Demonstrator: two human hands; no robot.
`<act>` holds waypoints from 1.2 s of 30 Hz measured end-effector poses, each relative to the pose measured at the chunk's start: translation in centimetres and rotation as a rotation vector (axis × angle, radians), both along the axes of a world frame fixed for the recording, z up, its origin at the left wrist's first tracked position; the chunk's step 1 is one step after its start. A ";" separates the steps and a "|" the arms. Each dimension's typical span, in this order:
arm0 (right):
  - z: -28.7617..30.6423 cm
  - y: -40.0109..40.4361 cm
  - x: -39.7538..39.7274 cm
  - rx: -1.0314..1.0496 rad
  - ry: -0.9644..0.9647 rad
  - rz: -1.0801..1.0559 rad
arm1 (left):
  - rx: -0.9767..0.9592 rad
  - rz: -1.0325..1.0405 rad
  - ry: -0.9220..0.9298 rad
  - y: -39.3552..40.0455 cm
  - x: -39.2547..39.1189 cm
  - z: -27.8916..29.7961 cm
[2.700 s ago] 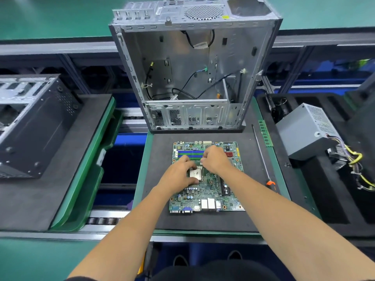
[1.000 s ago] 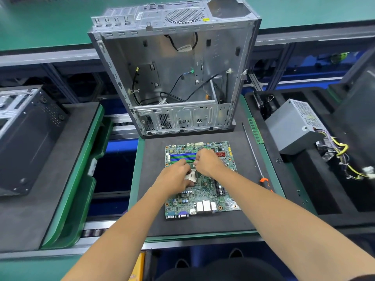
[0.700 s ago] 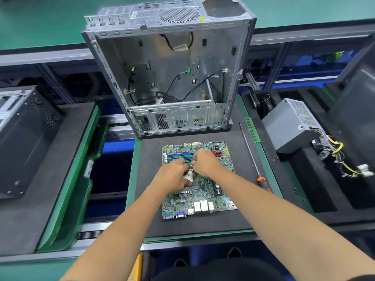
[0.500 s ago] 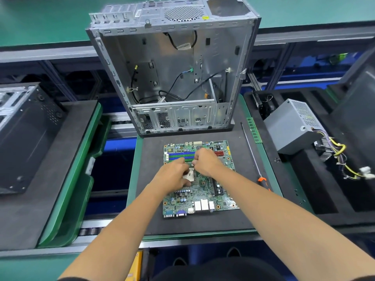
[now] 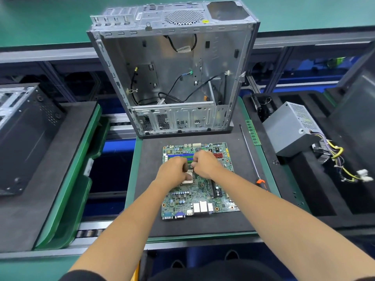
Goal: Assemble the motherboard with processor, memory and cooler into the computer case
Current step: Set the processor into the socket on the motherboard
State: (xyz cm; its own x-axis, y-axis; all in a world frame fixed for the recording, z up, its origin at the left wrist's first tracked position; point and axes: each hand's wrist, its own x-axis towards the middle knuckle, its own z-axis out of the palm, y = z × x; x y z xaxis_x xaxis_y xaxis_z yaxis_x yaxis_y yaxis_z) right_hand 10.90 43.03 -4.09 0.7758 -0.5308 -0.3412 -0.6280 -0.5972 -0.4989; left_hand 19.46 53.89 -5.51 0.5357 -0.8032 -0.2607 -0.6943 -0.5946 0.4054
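While hands [image 5: 172,173] curl, processor [image 5: 187,178] lies between (partly hidden).

The motherboard [image 5: 199,196] is green, with blue and green slots and a red connector. The computer case [image 5: 172,74] is bare silver metal, its top perforated in a round mesh. The mat [image 5: 150,189] is black, rimmed green. The screwdriver [image 5: 260,182] has an orange handle. The power supply [image 5: 290,128] is grey, trailing yellow wires.

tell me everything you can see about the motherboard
The motherboard is a green circuit board lying flat on the dark mat in front of the open case. It shows blue and green memory slots, red connectors, capacitors, and silver and blue ports along the near edge. Both hands rest over the metal-topped processor at its centre.
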 end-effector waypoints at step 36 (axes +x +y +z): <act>0.4 0.6 -0.8 0.204 0.275 0.117 | 0.159 0.143 0.316 -1.1 1.6 0.3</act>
